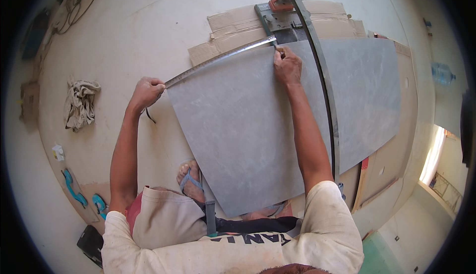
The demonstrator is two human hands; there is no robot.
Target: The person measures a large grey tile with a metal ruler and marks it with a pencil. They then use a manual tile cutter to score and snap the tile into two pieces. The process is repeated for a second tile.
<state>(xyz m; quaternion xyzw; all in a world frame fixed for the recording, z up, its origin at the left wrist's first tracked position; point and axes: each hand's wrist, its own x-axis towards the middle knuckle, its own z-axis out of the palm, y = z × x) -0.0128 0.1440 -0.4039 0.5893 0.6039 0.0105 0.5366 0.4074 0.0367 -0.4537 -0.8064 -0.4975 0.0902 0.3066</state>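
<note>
A large grey tile lies flat in front of me, partly under the long dark rail of a tile cutter. Along its far edge runs a silver metal ruler. My left hand is closed on the ruler's left end, at the tile's far left corner; a thin black strap hangs below that hand. Near the ruler's other end, my right hand is pinched at the tile's far edge, beside the cutter base. Whatever those fingers hold is hidden.
Flattened cardboard lies under the cutter, which has a red part at its far end. A crumpled cloth and teal suction lifters are on the left. My sandalled foot stands by the tile. A water bottle is far right.
</note>
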